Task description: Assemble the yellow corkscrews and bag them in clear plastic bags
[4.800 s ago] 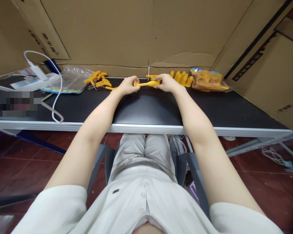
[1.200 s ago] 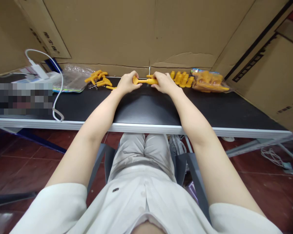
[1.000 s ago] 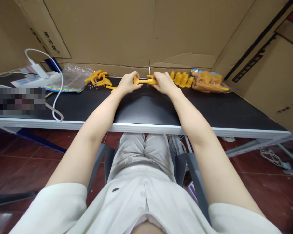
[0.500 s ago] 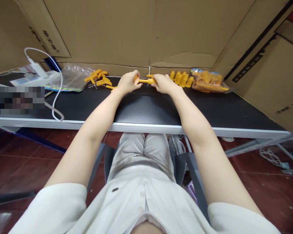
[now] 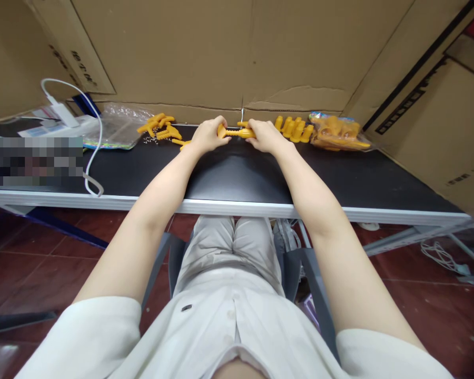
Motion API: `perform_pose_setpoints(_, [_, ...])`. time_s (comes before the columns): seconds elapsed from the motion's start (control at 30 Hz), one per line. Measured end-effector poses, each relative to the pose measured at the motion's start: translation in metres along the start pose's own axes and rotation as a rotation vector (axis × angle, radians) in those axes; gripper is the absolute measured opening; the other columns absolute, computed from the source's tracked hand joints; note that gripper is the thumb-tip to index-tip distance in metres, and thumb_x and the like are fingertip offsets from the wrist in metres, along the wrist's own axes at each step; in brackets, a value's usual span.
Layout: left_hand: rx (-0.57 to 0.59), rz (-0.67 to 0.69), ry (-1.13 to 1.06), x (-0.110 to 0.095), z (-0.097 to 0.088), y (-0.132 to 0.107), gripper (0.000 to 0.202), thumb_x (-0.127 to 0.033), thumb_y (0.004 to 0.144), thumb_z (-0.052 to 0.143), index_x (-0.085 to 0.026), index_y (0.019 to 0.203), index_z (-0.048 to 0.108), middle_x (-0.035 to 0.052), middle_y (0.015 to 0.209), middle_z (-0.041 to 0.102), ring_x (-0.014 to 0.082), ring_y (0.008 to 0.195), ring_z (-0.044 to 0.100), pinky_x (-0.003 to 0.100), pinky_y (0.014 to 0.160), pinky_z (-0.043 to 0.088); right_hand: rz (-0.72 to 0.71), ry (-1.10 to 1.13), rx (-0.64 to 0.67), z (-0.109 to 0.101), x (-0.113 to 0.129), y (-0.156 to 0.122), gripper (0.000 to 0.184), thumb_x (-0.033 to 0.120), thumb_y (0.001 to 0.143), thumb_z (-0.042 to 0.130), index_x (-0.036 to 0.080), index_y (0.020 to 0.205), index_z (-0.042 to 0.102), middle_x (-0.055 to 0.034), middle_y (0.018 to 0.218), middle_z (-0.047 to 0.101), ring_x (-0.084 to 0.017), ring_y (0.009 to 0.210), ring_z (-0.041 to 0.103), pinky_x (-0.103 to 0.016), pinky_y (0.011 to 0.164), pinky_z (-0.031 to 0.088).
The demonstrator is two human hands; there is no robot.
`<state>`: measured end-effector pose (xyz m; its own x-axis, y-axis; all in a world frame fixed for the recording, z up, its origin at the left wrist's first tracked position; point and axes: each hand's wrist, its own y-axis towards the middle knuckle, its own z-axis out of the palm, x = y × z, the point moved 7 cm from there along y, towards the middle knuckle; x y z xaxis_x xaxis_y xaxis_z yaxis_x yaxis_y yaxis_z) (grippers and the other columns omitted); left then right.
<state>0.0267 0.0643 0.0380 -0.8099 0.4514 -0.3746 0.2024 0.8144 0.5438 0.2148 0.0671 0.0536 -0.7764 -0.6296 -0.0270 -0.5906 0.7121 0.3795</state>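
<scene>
Above the back of the black table, an orange plastic corkscrew (image 5: 237,133) lies level between my two hands. My left hand (image 5: 210,134) is closed on its wider left end, thumb along the near side. My right hand (image 5: 263,136) grips the thicker right end with the fingers bent round it. A narrow ribbed stretch shows between them; the fingers hide both ends in part. Left of my left hand lie several loose orange corkscrews (image 5: 158,123) with metal spirals. To the right of my right hand stand several orange plastic sleeves (image 5: 294,128).
A clear bag of orange parts (image 5: 337,131) lies at the right. At the left are flat plastic packaging (image 5: 116,134), a white charger (image 5: 64,113) with a looping cable, and a blurred-out object (image 5: 39,160). Cardboard (image 5: 221,52) walls in the table's back and sides.
The camera view has shifted very slightly. Both hands keep their grip on the corkscrew in nearly the same place.
</scene>
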Motion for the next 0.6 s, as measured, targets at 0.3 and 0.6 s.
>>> perform_pose_setpoints(0.3, [0.009, -0.012, -0.007, 0.004, 0.003, 0.000, 0.044, -0.027, 0.082, 0.082, -0.023, 0.124, 0.070, 0.0083, 0.101, 0.073, 0.0317, 0.109, 0.070, 0.043, 0.106, 0.053, 0.014, 0.059, -0.025, 0.007, -0.010, 0.003, 0.041, 0.032, 0.097, 0.068, 0.016, 0.135, 0.071, -0.0197, 0.131, 0.078, -0.040, 0.126, 0.072, -0.057, 0.109, 0.056])
perform_pose_setpoints(0.6, [-0.014, -0.080, -0.026, 0.012, -0.005, -0.004, 0.040, -0.028, 0.080, 0.081, -0.020, 0.118, 0.071, 0.0068, 0.094, 0.072, 0.0295, 0.099, 0.070, 0.045, 0.102, 0.056, 0.102, 0.260, -0.037, -0.001, -0.022, -0.003, 0.060, 0.029, 0.083, 0.085, 0.016, 0.138, 0.065, -0.0188, 0.137, 0.074, -0.035, 0.128, 0.071, -0.054, 0.112, 0.057])
